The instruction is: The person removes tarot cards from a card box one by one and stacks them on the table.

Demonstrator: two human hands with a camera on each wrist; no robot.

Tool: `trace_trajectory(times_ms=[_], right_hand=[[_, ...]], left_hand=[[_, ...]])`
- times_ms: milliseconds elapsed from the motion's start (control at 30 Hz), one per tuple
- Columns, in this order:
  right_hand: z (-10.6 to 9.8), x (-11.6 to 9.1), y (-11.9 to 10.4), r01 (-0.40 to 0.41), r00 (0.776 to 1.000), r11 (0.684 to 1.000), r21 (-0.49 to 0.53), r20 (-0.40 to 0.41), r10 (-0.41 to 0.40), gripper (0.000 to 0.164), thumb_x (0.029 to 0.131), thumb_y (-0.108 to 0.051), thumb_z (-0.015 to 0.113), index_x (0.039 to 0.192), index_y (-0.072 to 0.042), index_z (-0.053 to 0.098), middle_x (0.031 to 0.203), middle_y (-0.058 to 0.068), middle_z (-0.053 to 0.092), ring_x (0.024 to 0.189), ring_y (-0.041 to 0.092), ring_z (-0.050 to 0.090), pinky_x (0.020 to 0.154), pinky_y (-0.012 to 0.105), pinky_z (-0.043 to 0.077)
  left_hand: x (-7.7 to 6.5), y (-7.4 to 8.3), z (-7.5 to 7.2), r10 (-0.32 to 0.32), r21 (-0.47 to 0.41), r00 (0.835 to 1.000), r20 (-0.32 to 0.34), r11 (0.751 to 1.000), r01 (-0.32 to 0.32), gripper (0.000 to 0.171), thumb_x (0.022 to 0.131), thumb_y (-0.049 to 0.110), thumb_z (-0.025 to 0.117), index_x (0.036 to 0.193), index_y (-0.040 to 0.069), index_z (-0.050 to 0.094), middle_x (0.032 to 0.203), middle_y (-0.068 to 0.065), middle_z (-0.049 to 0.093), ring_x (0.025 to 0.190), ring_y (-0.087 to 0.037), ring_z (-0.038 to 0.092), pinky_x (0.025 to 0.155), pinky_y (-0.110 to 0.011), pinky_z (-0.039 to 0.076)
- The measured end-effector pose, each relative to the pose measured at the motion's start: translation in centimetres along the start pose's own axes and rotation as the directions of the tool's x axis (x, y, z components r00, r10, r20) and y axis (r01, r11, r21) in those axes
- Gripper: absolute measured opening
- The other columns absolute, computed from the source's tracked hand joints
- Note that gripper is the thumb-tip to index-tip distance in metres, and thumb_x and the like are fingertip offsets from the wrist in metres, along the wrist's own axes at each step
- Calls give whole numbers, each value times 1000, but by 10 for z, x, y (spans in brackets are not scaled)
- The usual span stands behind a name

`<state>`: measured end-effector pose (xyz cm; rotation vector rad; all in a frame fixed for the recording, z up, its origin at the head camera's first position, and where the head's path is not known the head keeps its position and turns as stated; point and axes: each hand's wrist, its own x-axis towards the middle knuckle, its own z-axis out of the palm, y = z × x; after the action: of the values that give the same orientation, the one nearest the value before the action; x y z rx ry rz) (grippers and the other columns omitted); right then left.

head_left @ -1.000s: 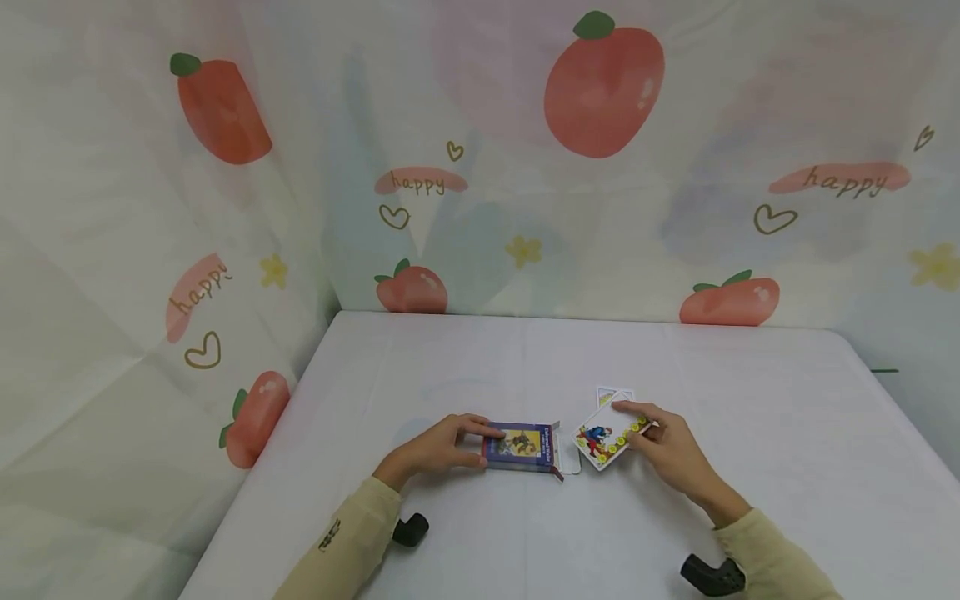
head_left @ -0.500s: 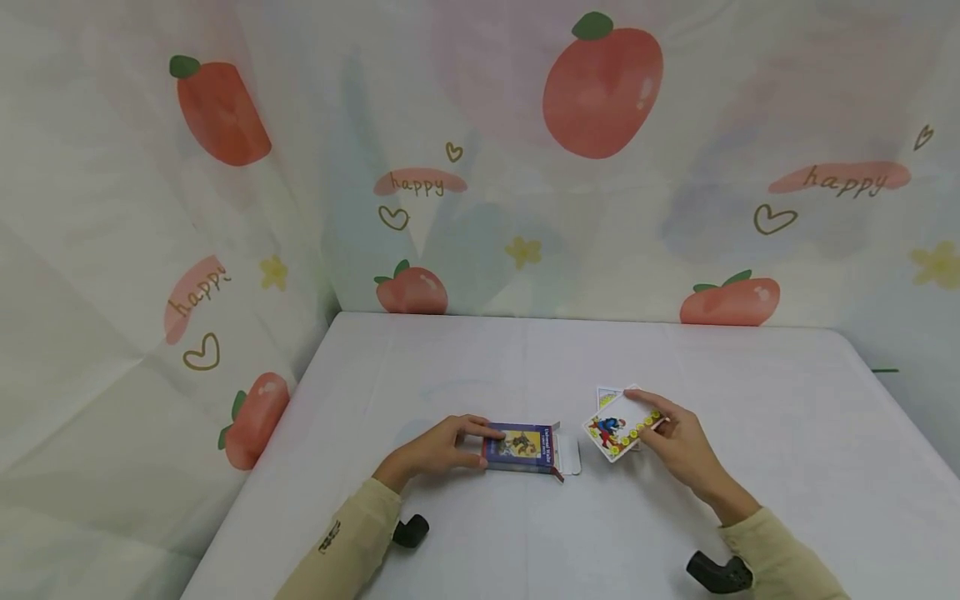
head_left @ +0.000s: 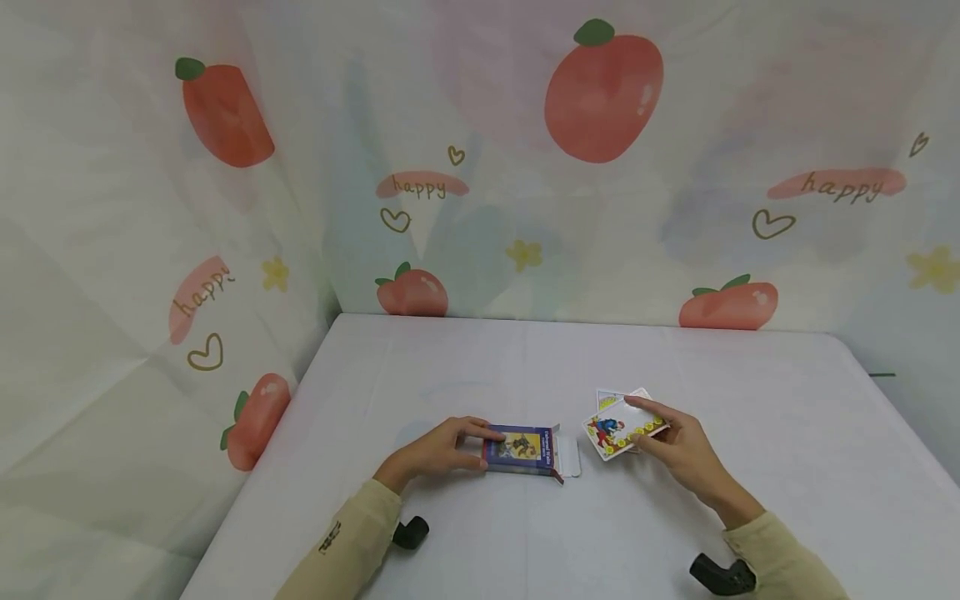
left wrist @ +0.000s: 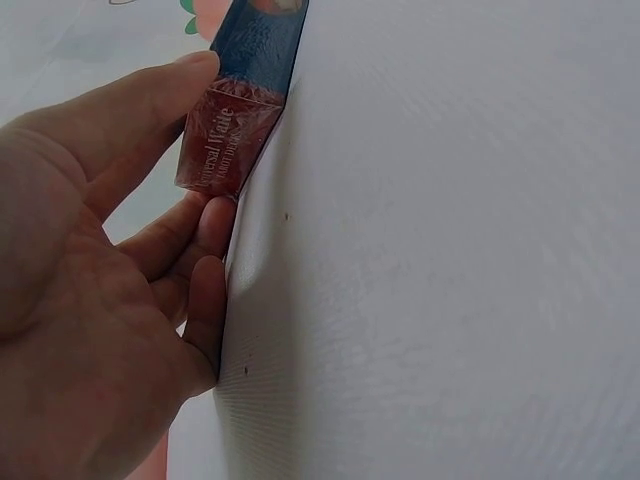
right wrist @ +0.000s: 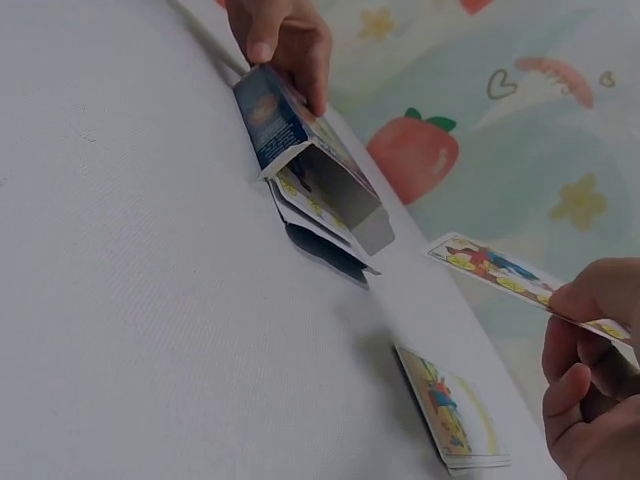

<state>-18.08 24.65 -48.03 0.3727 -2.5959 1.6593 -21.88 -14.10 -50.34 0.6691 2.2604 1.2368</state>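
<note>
My left hand (head_left: 442,450) grips the closed end of a blue tarot card box (head_left: 520,450) lying flat on the table. Its lettering shows on the end panel in the left wrist view. The box's right end is open, with its flap (head_left: 569,457) folded out; in the right wrist view some cards (right wrist: 310,205) show inside the mouth. Between thumb and fingers, my right hand (head_left: 678,446) pinches a tarot card (head_left: 609,433) with a figure and yellow discs. This card is held above a small stack of cards (right wrist: 455,415) on the table, partly covered in the head view.
A white cloth covers the table (head_left: 465,358). Fabric walls with peach prints (head_left: 603,98) stand behind and to the left. Black wrist-camera pieces (head_left: 411,532) hang under both forearms.
My right hand has moved slightly right and away from the box mouth with the card, which now overlaps the stack more. The left hand and box stay put.
</note>
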Motion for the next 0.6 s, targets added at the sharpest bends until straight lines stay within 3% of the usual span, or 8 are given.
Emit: trace_trajectory(times_ms=[200, 300, 400, 500, 600], right_hand=[[1, 0, 0, 7, 1000, 999, -31, -24, -7, 48, 102, 1, 50, 150, 0, 44, 153, 25, 39, 94, -4, 47, 71, 15, 45], [2, 1, 1, 0, 999, 1000, 11, -43, 0, 49, 104, 3, 41, 153, -1, 36, 140, 28, 46, 88, -2, 48, 65, 21, 44], [3, 2, 4, 11, 999, 997, 79, -41, -8, 49, 105, 5, 33, 153, 3, 25, 131, 36, 48, 92, -8, 54, 67, 19, 50], [2, 3, 8, 33, 998, 995, 94, -49, -28, 45, 105, 5, 35, 148, 6, 26, 126, 41, 52, 95, -9, 59, 71, 18, 54], [1, 4, 12, 61, 994, 998, 11, -94, -59, 40, 103, 3, 46, 142, 7, 40, 123, 27, 60, 88, -7, 60, 68, 18, 54]], left_hand=[[0, -1, 0, -11, 3, 1000, -3, 1000, 11, 47, 90, 16, 76, 136, 23, 67, 153, -12, 48, 148, -32, 38, 121, -56, 31], [0, -2, 0, -12, 6, 1000, -6, 1000, 12, 46, 90, 17, 76, 135, 24, 67, 153, -12, 49, 147, -32, 39, 121, -56, 32], [1, -2, 0, -10, 6, 1000, -6, 1000, 10, 46, 90, 17, 76, 135, 25, 67, 153, -12, 49, 147, -32, 39, 121, -56, 32], [1, -2, 0, -9, 4, 1000, -4, 1000, 9, 46, 90, 17, 76, 135, 25, 67, 152, -12, 49, 147, -31, 40, 121, -56, 32], [1, -3, 1, -5, 5, 1000, -3, 1000, 5, 46, 90, 17, 77, 134, 24, 68, 152, -11, 50, 146, -31, 40, 121, -56, 32]])
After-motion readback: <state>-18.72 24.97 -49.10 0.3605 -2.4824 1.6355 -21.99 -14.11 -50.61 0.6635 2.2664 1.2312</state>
